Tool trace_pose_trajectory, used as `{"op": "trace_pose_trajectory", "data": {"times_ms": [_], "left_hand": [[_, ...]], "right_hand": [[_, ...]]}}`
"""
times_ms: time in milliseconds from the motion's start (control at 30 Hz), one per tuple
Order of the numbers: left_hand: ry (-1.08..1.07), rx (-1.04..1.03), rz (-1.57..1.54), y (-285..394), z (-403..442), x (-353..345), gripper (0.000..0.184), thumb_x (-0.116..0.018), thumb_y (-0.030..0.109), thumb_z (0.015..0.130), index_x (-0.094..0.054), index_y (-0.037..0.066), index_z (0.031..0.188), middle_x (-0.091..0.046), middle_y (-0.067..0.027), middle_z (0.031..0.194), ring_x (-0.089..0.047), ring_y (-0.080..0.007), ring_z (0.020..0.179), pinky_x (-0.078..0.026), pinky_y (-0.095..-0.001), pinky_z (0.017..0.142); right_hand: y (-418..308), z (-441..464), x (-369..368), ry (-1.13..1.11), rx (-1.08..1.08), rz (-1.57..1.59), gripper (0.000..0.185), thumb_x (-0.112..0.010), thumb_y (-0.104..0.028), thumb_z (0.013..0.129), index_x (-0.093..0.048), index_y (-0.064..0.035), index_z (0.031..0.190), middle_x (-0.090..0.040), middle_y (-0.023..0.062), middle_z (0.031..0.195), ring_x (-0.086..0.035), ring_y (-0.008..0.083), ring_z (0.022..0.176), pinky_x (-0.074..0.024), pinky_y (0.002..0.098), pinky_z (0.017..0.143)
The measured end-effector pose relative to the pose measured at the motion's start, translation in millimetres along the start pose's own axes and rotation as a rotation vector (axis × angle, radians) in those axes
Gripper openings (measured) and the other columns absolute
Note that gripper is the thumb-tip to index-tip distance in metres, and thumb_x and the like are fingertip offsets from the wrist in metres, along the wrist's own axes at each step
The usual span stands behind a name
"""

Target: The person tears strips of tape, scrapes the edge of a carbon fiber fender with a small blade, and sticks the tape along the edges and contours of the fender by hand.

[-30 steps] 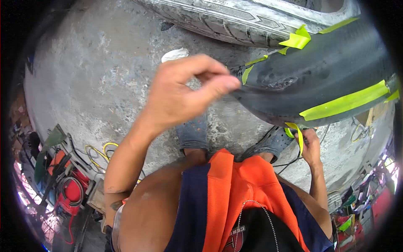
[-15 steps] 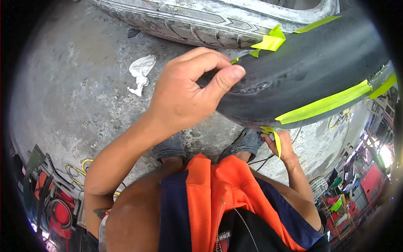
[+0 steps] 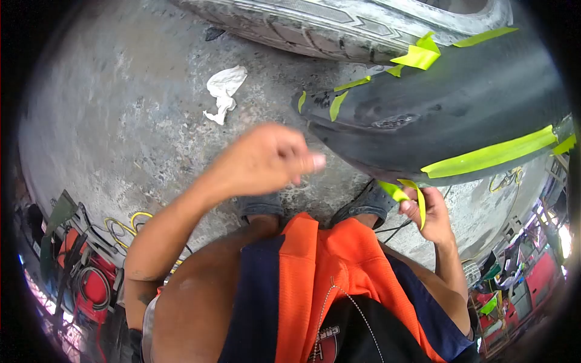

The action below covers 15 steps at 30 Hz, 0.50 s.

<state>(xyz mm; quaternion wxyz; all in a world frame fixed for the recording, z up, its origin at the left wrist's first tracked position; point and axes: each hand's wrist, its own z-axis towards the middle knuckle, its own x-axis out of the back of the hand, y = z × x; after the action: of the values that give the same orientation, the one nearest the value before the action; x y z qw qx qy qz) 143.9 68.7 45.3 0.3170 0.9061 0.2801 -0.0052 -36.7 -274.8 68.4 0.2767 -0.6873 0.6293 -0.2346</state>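
A long, curved dark panel extends in from the right, with strips of yellow-green tape stuck along its edges and near its left tip. On its surface is a rough, scuffed patch. My right hand, below the panel's lower edge, pinches a loose, bent strip of yellow-green tape. My left hand hangs over the floor, left of the panel and apart from it. Motion blurs it somewhat; its fingers are curled in and its thumb points right. Nothing shows in it.
A dusty tyre lies behind the panel. On the concrete floor is a crumpled white cloth. My shoes stand below the panel. Yellow cable and red equipment are at left; clutter fills the right side.
My left hand has come off the panel's left end and moved down and away, uncovering short tape pieces there. My right hand still holds the tape strip. The whole view has shifted slightly.
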Motion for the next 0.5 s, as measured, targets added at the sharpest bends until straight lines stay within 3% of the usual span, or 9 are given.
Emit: {"op": "trace_pose_trajectory", "data": {"times_ms": [67, 100, 167, 300, 367, 433, 500], "left_hand": [[-0.152, -0.128, -0.113, -31.4, 18.8, -37.8, 0.053, -0.077, 0.03, 0.095, -0.062, -0.001, 0.135, -0.075, -0.0131, 0.11, -0.071, -0.0184, 0.103, -0.055, -0.0325, 0.093], [-0.15, -0.175, -0.16, -39.2, 26.5, -56.8, 0.067, -0.078, 0.03, 0.094, -0.051, -0.002, 0.146, -0.068, -0.0176, 0.128, -0.068, -0.022, 0.113, -0.053, -0.0346, 0.099], [-0.138, -0.185, -0.319, -50.3, 40.9, -84.2, 0.072, -0.08, 0.029, 0.092, -0.047, -0.003, 0.148, -0.063, -0.0182, 0.136, -0.065, -0.0243, 0.12, -0.052, -0.0357, 0.102], [-0.245, -0.308, -0.364, -42.3, 56.5, -86.3, 0.064, -0.08, 0.028, 0.092, -0.055, -0.006, 0.14, -0.068, -0.0172, 0.128, -0.067, -0.0252, 0.115, -0.054, -0.0363, 0.099], [-0.283, -0.183, -0.285, -22.0, 51.6, -72.9, 0.074, -0.081, 0.031, 0.089, -0.049, -0.006, 0.145, -0.064, -0.022, 0.134, -0.066, -0.0297, 0.117, -0.056, -0.0395, 0.097], [-0.218, -0.104, -0.13, -18.8, 48.4, -71.8, 0.072, -0.082, 0.033, 0.088, -0.053, -0.006, 0.141, -0.067, -0.0207, 0.128, -0.068, -0.0298, 0.112, -0.056, -0.0396, 0.096], [-0.197, -0.311, -0.099, -46.2, 57.7, -84.6, 0.075, -0.083, 0.04, 0.085, -0.056, -0.006, 0.138, -0.069, -0.0227, 0.123, -0.069, -0.0298, 0.108, -0.056, -0.0401, 0.095]], "right_hand": [[-2.5, 1.7, -8.9, -0.138, 0.092, -0.081, 0.041, -0.069, 0.007, 0.093, -0.055, 0.0009, 0.131, -0.065, 0.0055, 0.112, -0.063, 0.0129, 0.103, -0.0516, 0.0307, 0.093], [-5.6, 4.2, -18.2, -0.164, 0.077, -0.078, 0.043, -0.07, 0.006, 0.093, -0.055, 0.0008, 0.133, -0.065, 0.0053, 0.113, -0.063, 0.0129, 0.104, -0.0513, 0.0314, 0.095], [-7.1, 10.3, -30.2, -0.194, 0.112, -0.186, 0.041, -0.076, -0.001, 0.09, -0.058, 0.0026, 0.127, -0.067, 0.0075, 0.108, -0.065, 0.0147, 0.097, -0.0534, 0.0327, 0.09], [-2.2, 15.8, -38.7, -0.236, 0.194, -0.241, 0.043, -0.08, -0.005, 0.089, -0.059, 0.0003, 0.127, -0.068, 0.0049, 0.106, -0.065, 0.0144, 0.096, -0.054, 0.0313, 0.089], [-2.0, 19.0, -40.7, -0.248, 0.263, -0.287, 0.049, -0.079, -0.003, 0.087, -0.058, -0.004, 0.131, -0.069, 0.0117, 0.109, -0.07, 0.022, 0.097, -0.0573, 0.0352, 0.084], [-9.2, 19.9, -45.9, -0.2, 0.287, -0.272, 0.046, -0.078, -0.004, 0.088, -0.058, -0.0037, 0.13, -0.069, 0.012, 0.108, -0.071, 0.0223, 0.094, -0.0584, 0.0352, 0.083], [-13.4, 22.9, -46.1, -0.164, 0.292, -0.453, 0.047, -0.078, -0.004, 0.088, -0.058, -0.0033, 0.13, -0.069, 0.0124, 0.109, -0.072, 0.0228, 0.094, -0.0589, 0.0358, 0.084]]}}
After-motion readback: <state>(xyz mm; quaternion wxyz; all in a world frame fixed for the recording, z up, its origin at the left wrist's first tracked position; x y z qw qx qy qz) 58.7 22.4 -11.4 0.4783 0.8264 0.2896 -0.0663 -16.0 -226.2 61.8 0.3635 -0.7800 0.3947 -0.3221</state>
